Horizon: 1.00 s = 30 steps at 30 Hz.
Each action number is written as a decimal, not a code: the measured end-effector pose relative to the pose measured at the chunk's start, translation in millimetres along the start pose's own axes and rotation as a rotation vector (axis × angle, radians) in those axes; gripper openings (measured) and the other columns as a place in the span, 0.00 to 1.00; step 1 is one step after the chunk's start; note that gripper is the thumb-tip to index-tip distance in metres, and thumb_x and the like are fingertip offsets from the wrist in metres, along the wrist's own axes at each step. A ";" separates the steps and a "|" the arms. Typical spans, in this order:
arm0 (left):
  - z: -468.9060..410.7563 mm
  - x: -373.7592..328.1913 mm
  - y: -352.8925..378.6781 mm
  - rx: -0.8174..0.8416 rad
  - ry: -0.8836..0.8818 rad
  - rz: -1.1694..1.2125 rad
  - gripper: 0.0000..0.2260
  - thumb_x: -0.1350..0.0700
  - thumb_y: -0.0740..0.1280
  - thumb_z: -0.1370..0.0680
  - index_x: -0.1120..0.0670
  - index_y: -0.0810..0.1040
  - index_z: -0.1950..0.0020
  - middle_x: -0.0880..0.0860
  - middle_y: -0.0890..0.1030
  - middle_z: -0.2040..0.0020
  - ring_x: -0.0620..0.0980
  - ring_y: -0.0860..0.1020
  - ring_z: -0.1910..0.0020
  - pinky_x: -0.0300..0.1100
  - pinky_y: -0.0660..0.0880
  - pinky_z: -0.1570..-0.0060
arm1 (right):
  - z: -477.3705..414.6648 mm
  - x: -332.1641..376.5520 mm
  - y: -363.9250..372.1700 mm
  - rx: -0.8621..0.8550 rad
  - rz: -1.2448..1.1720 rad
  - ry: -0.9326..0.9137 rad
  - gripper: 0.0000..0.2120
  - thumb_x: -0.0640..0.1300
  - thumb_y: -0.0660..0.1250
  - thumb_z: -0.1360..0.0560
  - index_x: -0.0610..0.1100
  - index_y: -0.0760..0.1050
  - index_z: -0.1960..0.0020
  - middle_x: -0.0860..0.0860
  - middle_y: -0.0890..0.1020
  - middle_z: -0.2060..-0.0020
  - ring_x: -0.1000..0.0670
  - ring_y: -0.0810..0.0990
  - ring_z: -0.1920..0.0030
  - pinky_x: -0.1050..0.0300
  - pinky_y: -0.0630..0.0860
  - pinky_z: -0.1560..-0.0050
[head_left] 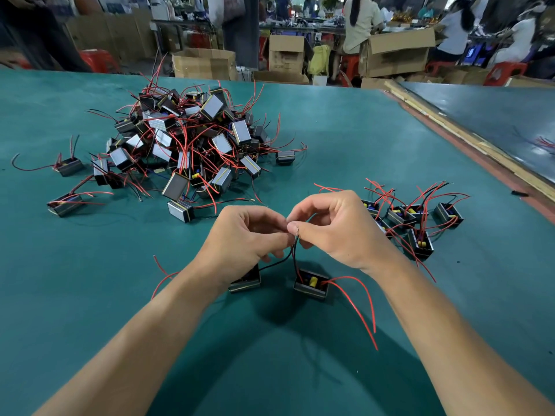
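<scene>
Two small black boxes lie on the green table (pixel 345 139) just below my hands: a left box (pixel 246 282) partly hidden under my left wrist, and a right box (pixel 311 284) with a yellow part inside and loose red wires. A black wire (pixel 274 265) from the left box and a red wire from the right box rise and meet at my fingertips. My left hand (pixel 244 235) and my right hand (pixel 333 229) pinch those wire ends together between thumbs and forefingers, above the boxes.
A big heap of similar boxes with red and black wires (pixel 192 142) lies at the far left. A smaller group of several boxes (pixel 414 220) sits right of my right hand. The table's wooden edge (pixel 468 139) runs along the right. Cartons and people fill the background.
</scene>
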<state>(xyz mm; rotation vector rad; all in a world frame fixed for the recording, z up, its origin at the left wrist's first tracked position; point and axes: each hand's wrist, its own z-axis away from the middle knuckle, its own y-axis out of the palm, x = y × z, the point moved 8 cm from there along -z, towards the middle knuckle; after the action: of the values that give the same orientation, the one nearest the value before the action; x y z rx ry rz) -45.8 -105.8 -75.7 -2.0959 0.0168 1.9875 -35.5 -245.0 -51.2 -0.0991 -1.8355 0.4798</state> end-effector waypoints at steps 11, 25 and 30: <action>-0.3 1.8 -1.0 0.039 -0.067 0.038 0.04 0.65 0.75 0.29 0.57 0.86 0.60 0.53 0.82 0.69 0.46 0.70 0.76 0.37 0.70 0.74 | 2.5 6.8 -0.1 0.055 0.106 -0.058 0.11 0.32 0.71 0.27 0.48 0.83 0.60 0.49 0.83 0.65 0.38 0.81 0.66 0.51 0.76 0.65; -0.1 3.2 -3.4 0.063 -0.120 0.004 0.04 0.63 0.78 0.33 0.58 0.85 0.62 0.55 0.82 0.67 0.47 0.71 0.73 0.35 0.69 0.74 | 1.5 1.9 -1.1 0.113 0.252 -0.047 0.09 0.36 0.74 0.27 0.50 0.84 0.60 0.56 0.84 0.67 0.57 0.77 0.68 0.63 0.74 0.64; 0.4 -0.3 -6.2 0.044 -0.096 0.013 0.04 0.64 0.78 0.33 0.59 0.85 0.62 0.57 0.83 0.66 0.52 0.73 0.66 0.35 0.69 0.73 | 2.5 0.8 -0.6 0.143 0.236 -0.028 0.04 0.38 0.73 0.26 0.45 0.84 0.59 0.58 0.82 0.71 0.56 0.76 0.69 0.61 0.74 0.65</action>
<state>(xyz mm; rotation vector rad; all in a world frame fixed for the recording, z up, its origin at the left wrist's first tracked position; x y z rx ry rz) -45.0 -99.8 -74.3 -1.9769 0.0563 2.0736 -37.9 -246.0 -50.9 -0.2139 -1.8194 0.7794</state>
